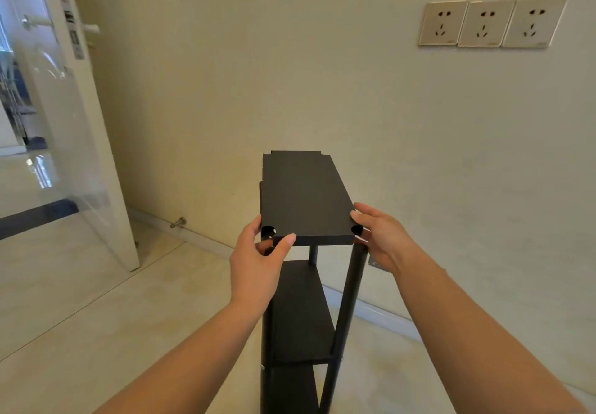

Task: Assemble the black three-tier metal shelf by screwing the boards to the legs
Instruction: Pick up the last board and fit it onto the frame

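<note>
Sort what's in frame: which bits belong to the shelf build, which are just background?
Job:
top board, gripped at its near corners by left hand and right hand
near right leg
middle board

Background:
three wall sockets
door
doorstop

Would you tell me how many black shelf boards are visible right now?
3: top board held by both hands, middle board below it, bottom board near the frame's lower edge, partly hidden.
</note>
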### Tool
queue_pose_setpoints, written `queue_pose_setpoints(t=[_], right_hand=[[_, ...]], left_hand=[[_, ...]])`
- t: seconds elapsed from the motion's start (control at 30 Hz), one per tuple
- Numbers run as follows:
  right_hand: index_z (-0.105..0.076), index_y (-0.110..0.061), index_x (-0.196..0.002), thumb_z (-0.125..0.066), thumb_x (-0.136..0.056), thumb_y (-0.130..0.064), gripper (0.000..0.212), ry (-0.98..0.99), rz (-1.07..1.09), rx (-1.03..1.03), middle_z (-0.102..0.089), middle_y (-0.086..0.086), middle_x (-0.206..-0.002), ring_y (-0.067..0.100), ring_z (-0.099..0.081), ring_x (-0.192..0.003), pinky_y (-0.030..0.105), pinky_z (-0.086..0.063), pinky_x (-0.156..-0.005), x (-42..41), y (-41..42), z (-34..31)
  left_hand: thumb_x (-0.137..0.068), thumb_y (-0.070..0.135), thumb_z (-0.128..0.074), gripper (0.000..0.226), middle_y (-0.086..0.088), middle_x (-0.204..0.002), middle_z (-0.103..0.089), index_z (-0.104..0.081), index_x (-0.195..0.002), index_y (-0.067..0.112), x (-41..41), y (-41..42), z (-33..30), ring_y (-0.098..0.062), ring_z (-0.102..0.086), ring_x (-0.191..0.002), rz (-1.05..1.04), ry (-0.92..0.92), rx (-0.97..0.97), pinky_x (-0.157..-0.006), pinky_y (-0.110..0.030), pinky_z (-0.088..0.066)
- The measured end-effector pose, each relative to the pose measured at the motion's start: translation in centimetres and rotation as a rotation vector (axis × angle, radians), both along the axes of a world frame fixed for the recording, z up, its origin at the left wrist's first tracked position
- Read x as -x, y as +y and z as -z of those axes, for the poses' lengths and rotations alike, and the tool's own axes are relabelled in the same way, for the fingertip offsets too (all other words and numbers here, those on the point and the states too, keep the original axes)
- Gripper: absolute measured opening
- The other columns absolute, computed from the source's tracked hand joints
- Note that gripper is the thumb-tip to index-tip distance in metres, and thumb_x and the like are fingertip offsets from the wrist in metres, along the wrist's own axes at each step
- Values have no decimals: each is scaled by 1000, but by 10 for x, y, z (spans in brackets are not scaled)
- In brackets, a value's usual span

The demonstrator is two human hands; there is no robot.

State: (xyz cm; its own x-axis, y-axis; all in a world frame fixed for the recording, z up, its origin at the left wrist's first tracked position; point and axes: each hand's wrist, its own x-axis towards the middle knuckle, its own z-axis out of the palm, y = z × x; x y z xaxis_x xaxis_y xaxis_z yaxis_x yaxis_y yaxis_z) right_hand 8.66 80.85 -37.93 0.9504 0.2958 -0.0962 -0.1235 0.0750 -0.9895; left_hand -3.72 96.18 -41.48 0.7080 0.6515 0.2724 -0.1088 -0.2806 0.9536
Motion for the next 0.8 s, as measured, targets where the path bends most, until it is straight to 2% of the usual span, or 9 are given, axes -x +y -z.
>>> queue_pose_setpoints(t=[0.1, 0.2, 0.3, 0.43, 0.57, 0.63, 0.7, 0.8], right_hand=[[-55, -12, -128, -52, -95, -10, 34, 81, -1, -39, -66, 4, -110, 17, -62, -89, 28, -49, -69, -1, 4, 8], [-60, -10, -122, -52, -94, -10, 29, 133, 25, -78, -66, 5, -108, 20, -61, -93, 32, -51, -77, -4, 7, 19], [-63, -10, -117, -50, -95, -11, 26, 155, 66, -106, -66, 6, -108, 22, -61, -92, 31, -51, -73, -2, 6, 24], [-61, -11, -121, -49, -96, -11, 28, 151, 109, -138, -65, 5, -115, 24, -60, -107, 33, -51, -87, 2, -2, 29], [-62, -9, -120, -48, -96, -10, 28, 141, 151, -185, -67, 4, -113, 20, -62, -104, 29, -51, -83, 9, -15, 31], [-62, -8, -119, -47, -96, -9, 27, 126, 188, -172, -67, 3, -113, 20, -62, -104, 31, -50, -90, 13, -25, 31], [-61, -8, -123, -46, -96, -9, 30, 112, 208, -162, -67, 3, -115, 19, -62, -106, 32, -48, -95, 18, -36, 31], [-60, -7, -122, -45, -96, -8, 30, 93, 219, -160, -68, -1, -108, 14, -63, -100, 26, -51, -84, 29, -52, 31]], left_hand=[[-82, 34, -69, 58, 15, -120, -52, -44, -134, 29, -4, 2, 7, 2, -55, -86, -8, 5, 21, -79, -12, -44], [-81, 36, -70, 59, 15, -121, -53, -45, -133, 29, -10, 1, 16, -3, -55, -93, -20, 12, 51, -83, -17, -46], [-80, 35, -71, 57, 17, -116, -52, -47, -131, 30, -12, -4, 18, -4, -53, -102, -30, 1, 64, -84, -16, -43], [-80, 33, -71, 57, 19, -115, -49, -47, -132, 28, -13, -10, 19, 1, -44, -106, -15, 4, 38, -88, -15, -38], [-80, 36, -71, 59, 12, -128, -52, -47, -133, 30, -13, -21, 23, -6, -47, -117, 13, 19, 60, -95, -22, -41], [-79, 37, -72, 57, 12, -128, -54, -48, -131, 33, -14, -29, 28, -10, -50, -119, 41, 23, 80, -94, -24, -43], [-78, 37, -72, 53, 15, -122, -55, -48, -126, 36, -13, -35, 31, -8, -51, -116, 72, 18, 95, -91, -21, -43], [-80, 35, -72, 52, 19, -115, -55, -49, -126, 35, -13, -42, 32, -5, -52, -112, 125, 19, 94, -90, -19, -42]])
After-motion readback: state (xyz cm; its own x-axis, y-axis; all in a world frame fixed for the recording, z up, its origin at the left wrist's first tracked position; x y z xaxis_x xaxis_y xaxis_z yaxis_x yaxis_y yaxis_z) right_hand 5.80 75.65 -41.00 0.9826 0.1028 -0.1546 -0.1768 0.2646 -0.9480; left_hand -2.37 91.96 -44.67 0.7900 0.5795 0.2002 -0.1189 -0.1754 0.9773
